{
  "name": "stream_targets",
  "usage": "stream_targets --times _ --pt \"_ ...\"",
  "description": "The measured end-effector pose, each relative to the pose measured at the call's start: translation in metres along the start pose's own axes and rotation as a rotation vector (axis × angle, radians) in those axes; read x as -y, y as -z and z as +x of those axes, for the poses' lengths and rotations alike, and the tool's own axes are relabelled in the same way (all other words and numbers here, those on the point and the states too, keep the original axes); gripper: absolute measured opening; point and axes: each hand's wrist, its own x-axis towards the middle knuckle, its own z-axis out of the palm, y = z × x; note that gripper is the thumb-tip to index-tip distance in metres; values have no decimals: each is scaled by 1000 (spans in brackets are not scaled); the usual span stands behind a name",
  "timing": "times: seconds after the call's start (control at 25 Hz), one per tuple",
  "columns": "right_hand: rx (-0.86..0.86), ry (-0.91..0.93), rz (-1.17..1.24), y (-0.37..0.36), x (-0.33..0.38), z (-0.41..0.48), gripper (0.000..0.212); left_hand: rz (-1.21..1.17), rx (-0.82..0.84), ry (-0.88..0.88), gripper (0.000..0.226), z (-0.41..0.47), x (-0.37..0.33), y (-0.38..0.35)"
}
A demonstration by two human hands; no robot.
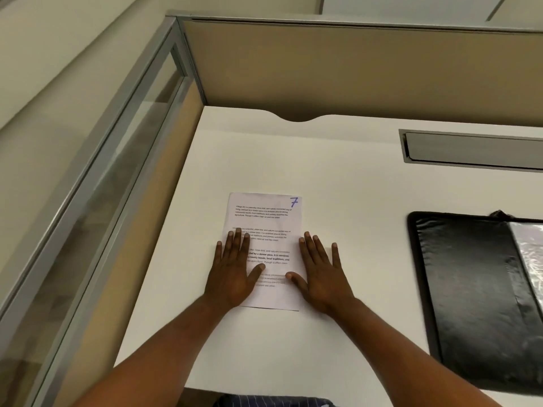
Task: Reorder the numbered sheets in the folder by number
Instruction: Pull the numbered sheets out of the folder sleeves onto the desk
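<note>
At 9 o'clock of the scene a glass partition [97, 171] borders the white tabletop [338, 201]. Next comes the left hand [232, 270], its grip wide: fingers straight and spread, palm flat on the 8 o'clock part of the printed sheet [264, 221], holding nothing. The sheet lies face up near the middle of the tabletop, with a handwritten 7 [294, 202] in blue at its 1 o'clock corner. Whether more sheets lie under it I cannot tell, though a thin dark line shows along its near edge. The right hand [318, 273] mirrors the left, grip equally wide, thumb on the paper and fingers flat across the sheet's 4 o'clock edge onto the tabletop. Well apart at 3 o'clock lies the black folder [470, 289], open, with a clear sleeve [529, 254] showing at the frame's edge. A metal cable tray [470, 148] is set in the tabletop at 2 o'clock. The step in hand looks like flattening or squaring the paper before it goes to the folder. To do it well, press lightly and evenly with both palms and draw the hands outward so no crease forms. If this is a pile, check that the edges line up, and confirm the 7 sits in its proper place in the order before lifting.
</note>
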Motion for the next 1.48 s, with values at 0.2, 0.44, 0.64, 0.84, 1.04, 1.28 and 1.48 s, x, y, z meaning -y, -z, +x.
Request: stream_targets --times 0.2,0.44,0.64,0.84,1.04,1.28,1.48 --pt "-10 -92 -40 18 -39 -35 86 -52 5 -93 87 5 -78 -1" --pt "-25 -167 -39 47 -122 -103 87 -78 1 -186 88 -1 -200 -13" --pt "-34 -146 -30 68 -232 -166 86 -29 -4 -200 89 -6 -338 -47" --pt "-47 -79 -5 78 -334 -236 85 -25 22 -137 85 -32 -471 -76" --pt "-38 -43 -36 91 -427 -296 85 -41 36 -121 83 -54 -579 -100" --pt "-73 -143 42 87 -488 -357 85 -21 148 -267 82 -63 -657 -121" --pt "-189 -229 129 90 -520 -396 76 -98 45 -436 42 -54 -689 -134"
